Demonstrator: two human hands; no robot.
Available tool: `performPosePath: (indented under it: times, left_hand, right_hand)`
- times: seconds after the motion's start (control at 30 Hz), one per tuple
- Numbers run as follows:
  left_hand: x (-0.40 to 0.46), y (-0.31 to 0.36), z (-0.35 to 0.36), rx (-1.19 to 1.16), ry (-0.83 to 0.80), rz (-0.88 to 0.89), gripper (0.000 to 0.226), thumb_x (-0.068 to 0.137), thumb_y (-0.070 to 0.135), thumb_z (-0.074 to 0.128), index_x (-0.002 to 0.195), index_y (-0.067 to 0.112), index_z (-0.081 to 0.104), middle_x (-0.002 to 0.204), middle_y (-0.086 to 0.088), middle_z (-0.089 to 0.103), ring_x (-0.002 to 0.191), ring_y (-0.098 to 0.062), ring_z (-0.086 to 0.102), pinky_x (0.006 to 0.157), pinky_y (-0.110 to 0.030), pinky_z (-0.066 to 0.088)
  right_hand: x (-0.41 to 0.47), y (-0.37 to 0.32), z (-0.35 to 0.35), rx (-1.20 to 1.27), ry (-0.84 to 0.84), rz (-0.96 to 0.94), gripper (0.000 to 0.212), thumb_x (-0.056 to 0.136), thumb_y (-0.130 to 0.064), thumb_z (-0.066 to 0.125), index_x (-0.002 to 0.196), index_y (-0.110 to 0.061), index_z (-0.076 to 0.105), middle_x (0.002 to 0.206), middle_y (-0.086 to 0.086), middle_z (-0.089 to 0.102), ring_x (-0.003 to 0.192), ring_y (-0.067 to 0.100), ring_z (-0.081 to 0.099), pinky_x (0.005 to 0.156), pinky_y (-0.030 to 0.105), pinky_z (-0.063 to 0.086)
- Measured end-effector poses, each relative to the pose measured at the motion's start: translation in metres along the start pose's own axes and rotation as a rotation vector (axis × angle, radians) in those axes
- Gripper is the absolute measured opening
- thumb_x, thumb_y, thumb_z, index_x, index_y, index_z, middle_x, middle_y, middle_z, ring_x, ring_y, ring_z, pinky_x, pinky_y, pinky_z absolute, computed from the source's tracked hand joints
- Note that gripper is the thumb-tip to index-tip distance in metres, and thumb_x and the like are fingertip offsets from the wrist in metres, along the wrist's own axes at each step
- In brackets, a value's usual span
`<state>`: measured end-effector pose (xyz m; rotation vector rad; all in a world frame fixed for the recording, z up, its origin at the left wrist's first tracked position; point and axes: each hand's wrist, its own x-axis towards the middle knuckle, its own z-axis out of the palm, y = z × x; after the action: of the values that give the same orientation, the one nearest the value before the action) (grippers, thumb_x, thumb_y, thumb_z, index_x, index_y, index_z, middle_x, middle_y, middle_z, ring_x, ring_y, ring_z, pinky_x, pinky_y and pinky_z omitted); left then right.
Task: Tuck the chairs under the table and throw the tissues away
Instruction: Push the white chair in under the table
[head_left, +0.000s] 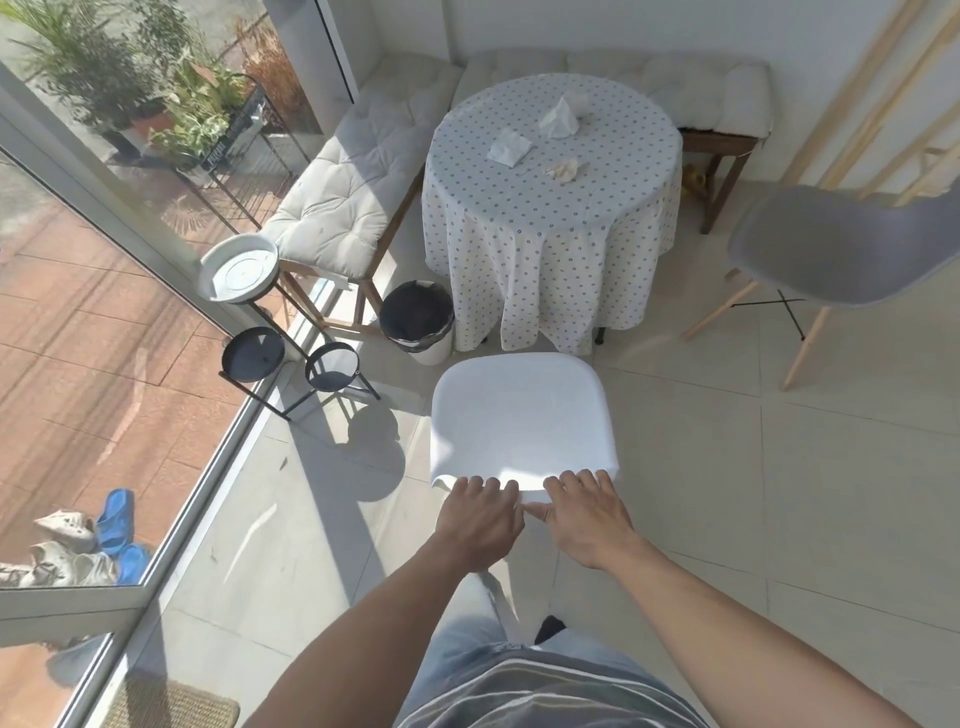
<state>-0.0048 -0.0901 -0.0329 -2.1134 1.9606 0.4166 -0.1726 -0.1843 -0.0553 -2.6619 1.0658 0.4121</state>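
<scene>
Head cam, high, angled fwd/down, close over white chair (522, 415).

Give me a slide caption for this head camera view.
Both hands grip the white chair facing the table; tissues remain on it.

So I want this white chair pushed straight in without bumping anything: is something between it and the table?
Nothing visible on the floor between the white chair and the table. The bin stands just left of that path, beside the tablecloth. Both the left hand and right hand rest on the chair's back.
</scene>
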Motion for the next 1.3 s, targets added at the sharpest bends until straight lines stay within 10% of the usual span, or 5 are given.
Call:
performPosePath:
  times: [0.9, 1.3]
  left_hand:
    - [0.24, -0.195, -0.083, 0.034, -0.053, 0.244, 0.043, 0.111, 0.046, 0.027, 0.128, 0.017, 0.054, 0.123, -0.012, 0.065, 0.118, -0.036, 0.058, 0.109, -0.046, 0.038]
    - [0.323, -0.209, -0.112, -0.003, -0.081, 0.249, 0.044, 0.111, 0.043, 0.028, 0.129, 0.011, 0.052, 0.128, -0.019, 0.064, 0.124, -0.043, 0.056, 0.113, -0.052, 0.035]
  right_hand:
    - [0.256, -0.002, -0.083, 0.069, -0.009, 0.294, 0.035, 0.104, -0.046, 0.039, 0.127, -0.021, 0.049, 0.125, 0.003, 0.059, 0.114, 0.03, 0.052, 0.104, 0.046, 0.034]
    - [0.322, 0.041, -0.118, 0.038, -0.018, 0.292, 0.055, 0.105, -0.06, 0.025, 0.129, -0.017, 0.05, 0.125, 0.007, 0.058, 0.117, 0.034, 0.053, 0.107, 0.047, 0.034]
